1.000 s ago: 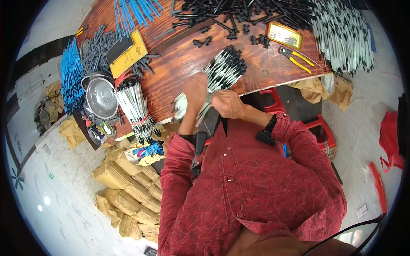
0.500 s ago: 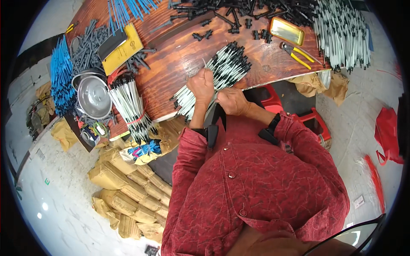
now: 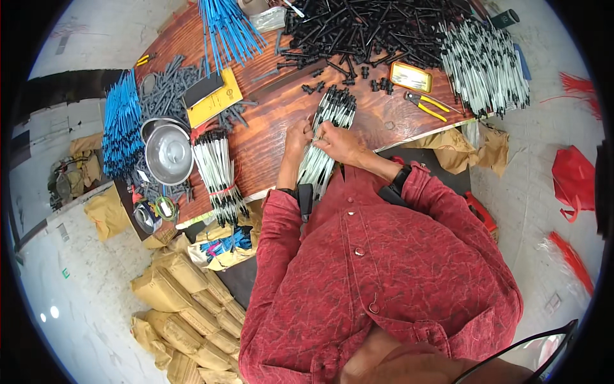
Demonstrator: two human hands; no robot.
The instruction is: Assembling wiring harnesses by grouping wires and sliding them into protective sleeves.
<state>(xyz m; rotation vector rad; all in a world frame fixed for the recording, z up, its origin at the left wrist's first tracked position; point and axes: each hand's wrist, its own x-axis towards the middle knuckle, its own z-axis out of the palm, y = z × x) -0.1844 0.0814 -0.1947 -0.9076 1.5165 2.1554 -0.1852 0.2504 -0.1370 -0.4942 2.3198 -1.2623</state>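
Observation:
A bundle of thin white rods with black ends lies at the table's near edge, pointing away from me. My left hand is closed at the bundle's left side. Across its top reaches my right hand, also closed, with its fingertips close to the left hand's. Whatever the fingers pinch is too small or hidden to make out. To the left, a second bundle of white rods with black ends is bound by a red band and juts over the table edge.
Black fittings are heaped at the back. More white rods, yellow-handled pliers and an open tin lie right. Left are metal bowls, blue rods, grey fittings and a yellow booklet.
My hands have come together on the bundle, the right one moving over its top. The bundle has turned more upright in view and looks narrower. The view has shifted slightly.

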